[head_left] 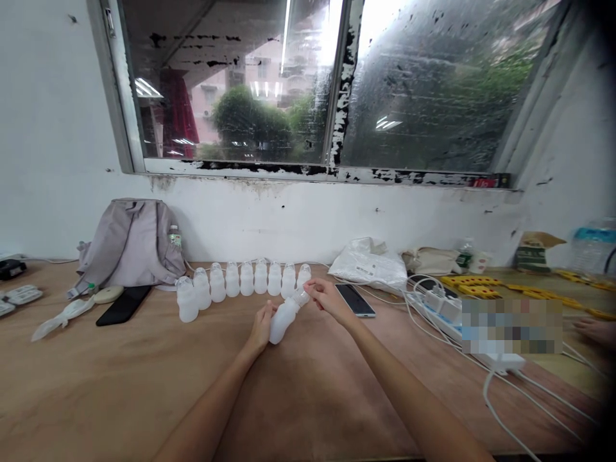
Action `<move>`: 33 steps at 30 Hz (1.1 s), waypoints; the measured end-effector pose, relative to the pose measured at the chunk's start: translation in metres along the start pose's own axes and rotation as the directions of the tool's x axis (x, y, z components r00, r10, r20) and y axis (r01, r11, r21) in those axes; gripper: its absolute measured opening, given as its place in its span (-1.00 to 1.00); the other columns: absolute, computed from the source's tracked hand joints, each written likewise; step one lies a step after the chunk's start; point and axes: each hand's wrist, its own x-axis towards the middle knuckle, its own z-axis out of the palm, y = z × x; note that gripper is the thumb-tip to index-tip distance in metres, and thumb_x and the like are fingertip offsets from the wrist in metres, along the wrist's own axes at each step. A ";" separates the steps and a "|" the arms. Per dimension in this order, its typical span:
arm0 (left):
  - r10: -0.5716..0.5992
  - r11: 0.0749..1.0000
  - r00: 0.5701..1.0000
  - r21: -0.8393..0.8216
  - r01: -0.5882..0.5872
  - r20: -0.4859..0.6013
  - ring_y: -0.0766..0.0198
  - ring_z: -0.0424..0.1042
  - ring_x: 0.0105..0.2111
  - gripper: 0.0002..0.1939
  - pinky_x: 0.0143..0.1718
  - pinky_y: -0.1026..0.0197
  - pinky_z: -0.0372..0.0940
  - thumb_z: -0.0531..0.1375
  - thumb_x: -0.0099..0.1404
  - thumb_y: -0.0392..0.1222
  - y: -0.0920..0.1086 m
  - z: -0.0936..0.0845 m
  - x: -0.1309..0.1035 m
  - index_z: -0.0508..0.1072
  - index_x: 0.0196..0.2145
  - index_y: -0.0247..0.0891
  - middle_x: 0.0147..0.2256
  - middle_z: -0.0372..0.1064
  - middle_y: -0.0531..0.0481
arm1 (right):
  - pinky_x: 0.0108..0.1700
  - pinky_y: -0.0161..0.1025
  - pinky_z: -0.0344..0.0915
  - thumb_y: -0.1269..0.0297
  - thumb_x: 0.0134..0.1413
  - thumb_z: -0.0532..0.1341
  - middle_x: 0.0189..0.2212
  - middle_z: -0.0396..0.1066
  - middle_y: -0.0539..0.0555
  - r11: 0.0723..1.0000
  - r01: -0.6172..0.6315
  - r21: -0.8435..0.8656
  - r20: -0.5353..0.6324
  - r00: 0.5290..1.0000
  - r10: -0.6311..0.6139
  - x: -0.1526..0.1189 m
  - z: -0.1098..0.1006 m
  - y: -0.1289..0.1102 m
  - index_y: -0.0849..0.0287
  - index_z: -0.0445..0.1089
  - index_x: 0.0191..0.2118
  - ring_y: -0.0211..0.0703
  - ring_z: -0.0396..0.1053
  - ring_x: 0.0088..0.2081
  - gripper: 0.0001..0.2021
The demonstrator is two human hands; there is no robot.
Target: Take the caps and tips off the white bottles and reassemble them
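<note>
A frosted white baby bottle (pixel 283 323) is tilted in front of me, its top leaning up to the right. My left hand (pixel 263 327) is closed around the side of its body. With thumb and fingers, my right hand (pixel 327 300) pinches the clear cap (pixel 300 296) at the bottle's upper end. Behind it, several similar bottles with clear caps stand upright in a row; the leftmost bottle (pixel 187 301) is nearest me and the rightmost bottle (pixel 303 274) is partly hidden by my right hand.
A grey backpack (pixel 132 240), a black phone (pixel 124 305) and a knotted plastic bag (pixel 67 316) lie left. Right are a white plastic bag (pixel 368 264), another phone (pixel 355 300), a power strip (pixel 500 358) with trailing cables, and yellow parts (pixel 471 282). Another person's hand (pixel 594 330) shows at far right.
</note>
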 end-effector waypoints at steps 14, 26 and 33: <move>-0.006 1.000 0.999 -0.020 0.007 0.039 0.33 0.16 -0.67 -0.49 -0.59 0.29 -0.04 0.05 0.07 0.23 -0.001 0.000 0.000 0.40 -0.61 -0.32 -0.70 0.27 0.03 | -0.72 -0.44 -0.06 0.04 -0.06 0.10 -0.75 0.07 -0.15 1.000 0.025 -0.015 0.108 0.994 -0.023 0.000 0.002 -0.003 0.23 0.32 -0.37 -0.42 0.02 -0.76 -0.69; -0.125 0.981 0.991 -0.146 0.131 0.045 0.21 0.32 -0.60 -0.59 -0.55 0.23 0.15 0.12 0.05 0.16 -0.011 0.000 0.002 0.41 -0.58 -0.29 -0.70 0.30 0.01 | -0.70 -0.42 -0.07 0.03 -0.08 0.11 -0.78 0.06 -0.16 1.000 0.011 -0.017 0.100 0.995 -0.009 -0.003 0.009 -0.009 0.21 0.30 -0.43 -0.41 0.01 -0.76 -0.70; -0.140 0.977 0.989 -0.155 0.147 0.053 0.25 0.30 -0.65 -0.53 -0.60 0.24 0.15 0.12 0.00 0.24 -0.014 -0.002 0.003 0.39 -0.57 -0.31 -0.69 0.30 0.01 | -0.73 -0.42 -0.09 0.02 -0.11 0.12 -0.75 0.06 -0.16 0.996 -0.063 0.066 0.054 0.997 0.059 -0.004 0.027 -0.005 0.16 0.20 -0.50 -0.42 -0.04 -0.76 -0.72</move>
